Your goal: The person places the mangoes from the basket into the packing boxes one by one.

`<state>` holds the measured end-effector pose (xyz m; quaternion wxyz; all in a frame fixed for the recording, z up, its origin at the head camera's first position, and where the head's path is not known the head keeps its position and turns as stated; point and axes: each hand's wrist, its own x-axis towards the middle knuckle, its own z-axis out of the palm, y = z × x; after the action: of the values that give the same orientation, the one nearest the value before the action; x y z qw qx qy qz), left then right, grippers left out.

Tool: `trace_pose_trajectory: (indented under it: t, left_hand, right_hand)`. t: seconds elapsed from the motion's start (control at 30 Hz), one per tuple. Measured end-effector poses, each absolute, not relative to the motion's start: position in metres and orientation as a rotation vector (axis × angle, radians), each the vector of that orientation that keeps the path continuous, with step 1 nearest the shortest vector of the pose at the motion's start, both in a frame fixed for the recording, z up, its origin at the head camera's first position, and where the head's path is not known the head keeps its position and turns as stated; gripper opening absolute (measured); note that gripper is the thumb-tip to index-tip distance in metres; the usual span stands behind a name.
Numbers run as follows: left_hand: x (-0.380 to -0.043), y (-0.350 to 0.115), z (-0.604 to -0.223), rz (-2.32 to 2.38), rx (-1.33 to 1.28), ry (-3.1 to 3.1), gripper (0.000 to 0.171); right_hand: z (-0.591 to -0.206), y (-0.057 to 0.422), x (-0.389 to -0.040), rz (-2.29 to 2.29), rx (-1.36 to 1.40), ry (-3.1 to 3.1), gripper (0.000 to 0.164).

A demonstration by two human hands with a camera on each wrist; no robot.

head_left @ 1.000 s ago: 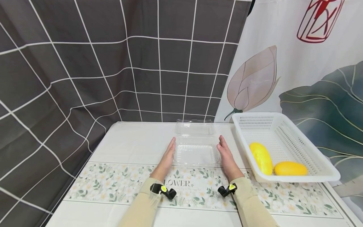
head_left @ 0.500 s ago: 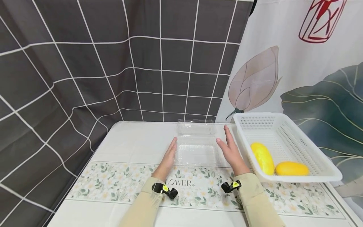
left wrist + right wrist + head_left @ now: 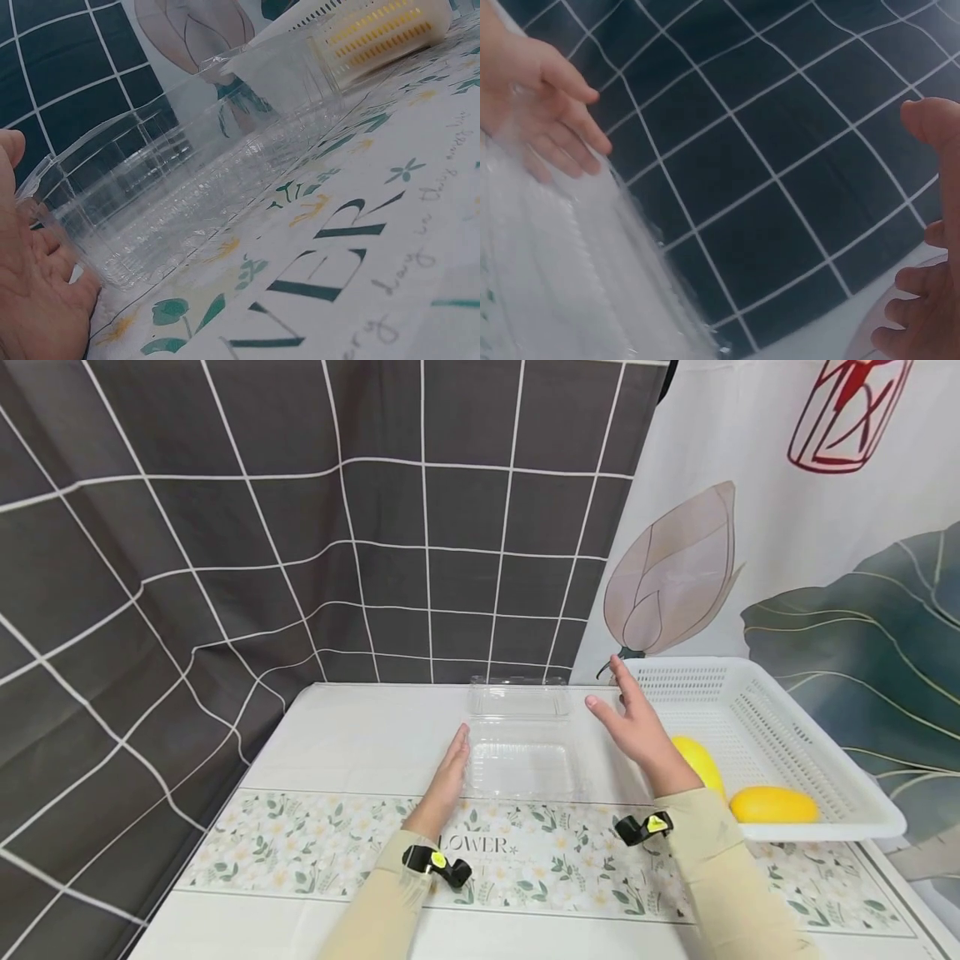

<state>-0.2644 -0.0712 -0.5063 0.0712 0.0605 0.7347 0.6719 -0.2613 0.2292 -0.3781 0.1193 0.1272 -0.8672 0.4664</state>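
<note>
A clear plastic clamshell box (image 3: 522, 770) lies on the table with its hinged lid (image 3: 519, 700) laid back toward the wall. Along the box's left side rests my left hand (image 3: 447, 777), fingers straight; in the left wrist view the palm is against the clear wall (image 3: 150, 180). My right hand (image 3: 637, 727) is raised off the box's right side, near the left rim of a white basket (image 3: 817, 727). Its fingers are spread and hold nothing. Inside the basket lie a yellow, mango-like fruit (image 3: 699, 764), partly hidden behind my right hand, and an orange-yellow one (image 3: 774, 805).
A floral runner (image 3: 315, 835) with lettering crosses the white table (image 3: 360, 735). Behind stands a dark grid-patterned curtain (image 3: 375, 568), and a white printed cloth (image 3: 690, 452) hangs at the right behind the basket.
My right hand has left the box's right side and moved right and up toward the basket, its fingers spreading. My left hand and the box have stayed in place.
</note>
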Motion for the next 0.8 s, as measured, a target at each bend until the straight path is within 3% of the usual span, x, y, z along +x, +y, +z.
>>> trace_pose_trajectory:
  t: [0.37, 0.8]
  left_hand:
    - [-0.264, -0.072, -0.507, 2.032, 0.168, 2.208, 0.060]
    - [-0.266, -0.070, -0.509, 2.069, 0.186, 2.187, 0.059]
  right_hand:
    - [-0.350, 0.265, -0.269, 1.255, 0.344, -2.690, 0.084]
    - [-0.353, 0.326, -0.279, 1.096, 0.076, -3.029, 0.094]
